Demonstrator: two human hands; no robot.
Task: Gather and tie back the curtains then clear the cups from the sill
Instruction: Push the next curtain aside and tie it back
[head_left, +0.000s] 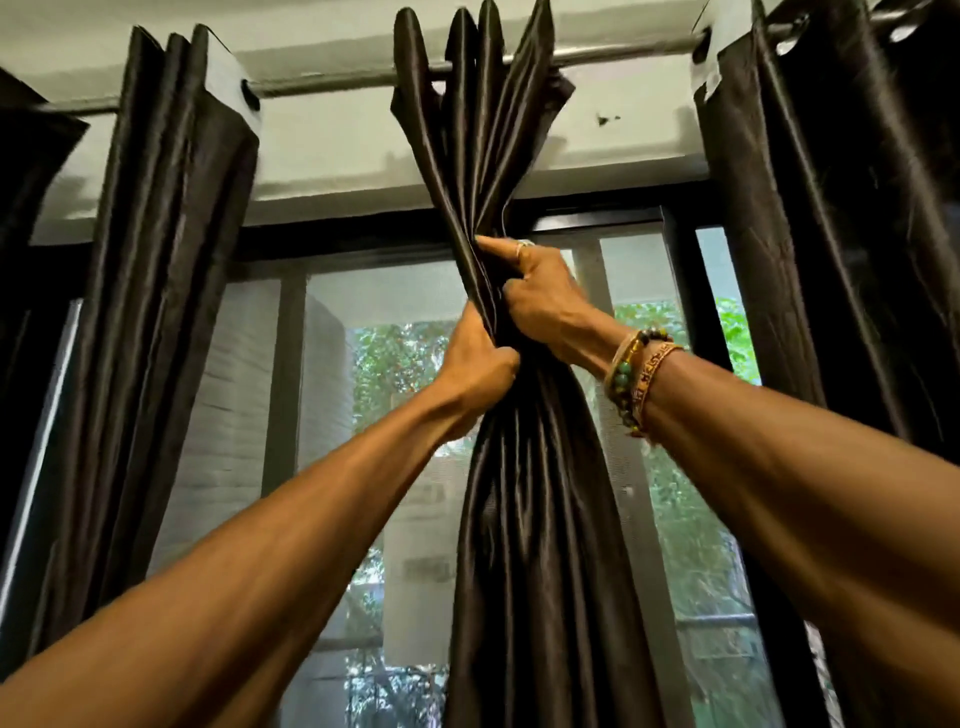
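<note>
So, middle curtain (540, 519) dead ahead and up, long axis vertical, hanging from curtain rod (322, 85). Both hands clenched round bunched folds: right hand (540, 296) on top, left hand (475, 369) just below, nearly touching. Tie likely goes at that pinch. Cups, sill out of view.

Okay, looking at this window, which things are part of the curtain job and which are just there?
Part of the job:
- middle curtain, gripped by left hand and right hand
- left curtain
- right curtain

Just there:
- rod
- window
- bracelets
- ring

No cups or sill in view.
</note>
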